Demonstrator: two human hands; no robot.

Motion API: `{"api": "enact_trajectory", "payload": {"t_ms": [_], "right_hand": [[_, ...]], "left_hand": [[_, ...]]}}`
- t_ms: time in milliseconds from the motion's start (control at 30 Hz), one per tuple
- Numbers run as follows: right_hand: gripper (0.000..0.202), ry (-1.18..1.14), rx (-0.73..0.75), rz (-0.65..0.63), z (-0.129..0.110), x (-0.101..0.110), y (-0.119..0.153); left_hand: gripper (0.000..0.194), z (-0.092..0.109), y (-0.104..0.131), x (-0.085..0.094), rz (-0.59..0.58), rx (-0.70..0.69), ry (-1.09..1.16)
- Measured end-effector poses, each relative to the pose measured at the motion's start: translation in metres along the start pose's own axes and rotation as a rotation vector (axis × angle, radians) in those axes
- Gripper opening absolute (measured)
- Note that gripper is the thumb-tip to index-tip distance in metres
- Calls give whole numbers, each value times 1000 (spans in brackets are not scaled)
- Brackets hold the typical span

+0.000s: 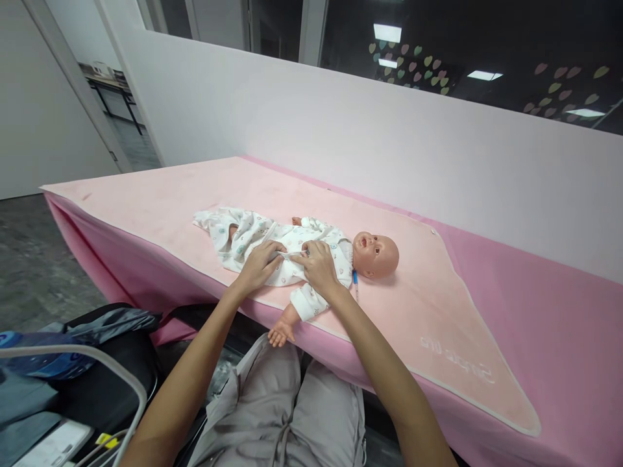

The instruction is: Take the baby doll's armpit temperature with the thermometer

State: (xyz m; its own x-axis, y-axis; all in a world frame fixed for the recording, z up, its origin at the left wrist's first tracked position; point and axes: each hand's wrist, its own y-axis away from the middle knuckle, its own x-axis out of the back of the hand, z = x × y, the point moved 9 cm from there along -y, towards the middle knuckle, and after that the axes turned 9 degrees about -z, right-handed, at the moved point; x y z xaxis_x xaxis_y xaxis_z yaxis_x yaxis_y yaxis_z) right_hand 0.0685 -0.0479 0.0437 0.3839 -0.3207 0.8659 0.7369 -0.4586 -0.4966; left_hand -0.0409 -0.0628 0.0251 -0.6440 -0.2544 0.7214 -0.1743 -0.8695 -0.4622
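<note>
A baby doll lies on its back on the pink mat, head to the right, dressed in a white patterned outfit. My left hand is at the doll's middle, its fingers closed on the outfit's white tie. Facing it, my right hand pinches the tie's other side over the belly. The strip between my fingertips is thin and white. One doll arm hangs toward the table's front edge. Beside the doll's neck lies a small blue-tipped item.
The pink mat covers much of the pink-draped table. A white wall runs behind it. At the lower left stands a black chair with a blue bottle, cloth and cables.
</note>
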Motion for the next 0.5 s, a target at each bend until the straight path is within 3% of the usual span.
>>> {"api": "enact_trajectory", "payload": {"t_ms": [500], "right_hand": [[34,84,-18,-42,-2,-4,0]], "left_hand": [[17,1,0,0,15,12,-16]]}}
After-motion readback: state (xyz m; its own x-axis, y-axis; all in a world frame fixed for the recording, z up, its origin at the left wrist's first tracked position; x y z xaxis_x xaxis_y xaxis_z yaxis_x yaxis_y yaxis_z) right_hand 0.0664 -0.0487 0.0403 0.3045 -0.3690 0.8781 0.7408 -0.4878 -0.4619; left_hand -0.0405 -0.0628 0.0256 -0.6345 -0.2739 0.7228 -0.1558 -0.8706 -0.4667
